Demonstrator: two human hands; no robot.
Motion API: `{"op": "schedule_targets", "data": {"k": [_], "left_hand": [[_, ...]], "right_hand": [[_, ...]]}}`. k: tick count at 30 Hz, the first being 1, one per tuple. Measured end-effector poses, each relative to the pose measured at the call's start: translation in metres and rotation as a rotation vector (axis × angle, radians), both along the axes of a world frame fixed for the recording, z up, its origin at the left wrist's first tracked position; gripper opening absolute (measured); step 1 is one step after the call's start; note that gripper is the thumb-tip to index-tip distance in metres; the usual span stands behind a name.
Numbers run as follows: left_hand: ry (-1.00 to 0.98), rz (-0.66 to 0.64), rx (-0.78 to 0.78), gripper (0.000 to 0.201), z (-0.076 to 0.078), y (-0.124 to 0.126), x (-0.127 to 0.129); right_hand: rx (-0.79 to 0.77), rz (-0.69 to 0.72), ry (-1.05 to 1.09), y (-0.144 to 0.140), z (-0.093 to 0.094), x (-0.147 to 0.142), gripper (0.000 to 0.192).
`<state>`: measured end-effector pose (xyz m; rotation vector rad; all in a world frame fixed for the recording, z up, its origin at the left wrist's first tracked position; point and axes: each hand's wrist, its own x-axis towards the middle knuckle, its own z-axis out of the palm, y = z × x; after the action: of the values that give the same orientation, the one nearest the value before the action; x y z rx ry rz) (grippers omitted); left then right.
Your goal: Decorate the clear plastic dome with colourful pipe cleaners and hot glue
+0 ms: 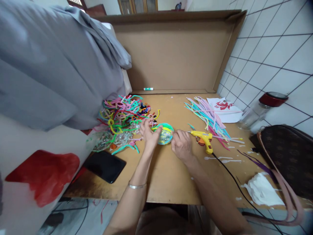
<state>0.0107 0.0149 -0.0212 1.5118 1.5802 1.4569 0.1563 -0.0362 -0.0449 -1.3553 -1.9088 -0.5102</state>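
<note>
One glue gun [204, 139] lies on the wooden table [171, 182], and everything else sits around it. Just left of it, two hands meet on one round ornament [165, 133] wrapped in green and yellow pipe cleaners. Behind the glue gun lies one loose bundle of straight pipe cleaners [207, 117], too many to count; far to its left is one tangled heap of bent ones [122, 114]. One black phone [105, 165] lies left and nearer the table edge, one jar [259, 111] with a red lid and one brown bag [286, 153] stand to the right (the bag is cut off by the frame). The left hand [149, 134] cups the ornament from the left, fingers curled around it. The right hand [181, 145] presses against its right side, knuckles up; its fingertips are hidden, so its hold is hard to make out.
</note>
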Motion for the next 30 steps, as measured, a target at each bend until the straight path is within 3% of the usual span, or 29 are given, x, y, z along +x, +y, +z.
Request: {"op": "schedule_targets", "data": {"k": [3,9,16,20,30], "left_hand": [[0.081,0.093,0.039,0.044,0.005,-0.005,0.004],[0.114,0.072,0.09,0.03,0.012,-0.009,0.007],[-0.037,-0.08,0.053,0.008,0.014,-0.009,0.008],[-0.167,-0.162,0.004,0.005,0.012,-0.006,0.008],[-0.128,-0.163,0.008,0.005,0.012,-0.006,0.006]], "right_hand": [[0.007,0.004,0.003,0.0,0.001,-0.001,0.024],[-0.053,0.01,0.083,0.0,0.003,-0.001,0.021],[-0.097,0.083,0.294,0.005,0.004,0.001,0.02],[-0.145,0.134,0.451,0.008,0.003,0.003,0.019],[-0.209,0.162,0.807,0.014,0.001,0.001,0.013]]}}
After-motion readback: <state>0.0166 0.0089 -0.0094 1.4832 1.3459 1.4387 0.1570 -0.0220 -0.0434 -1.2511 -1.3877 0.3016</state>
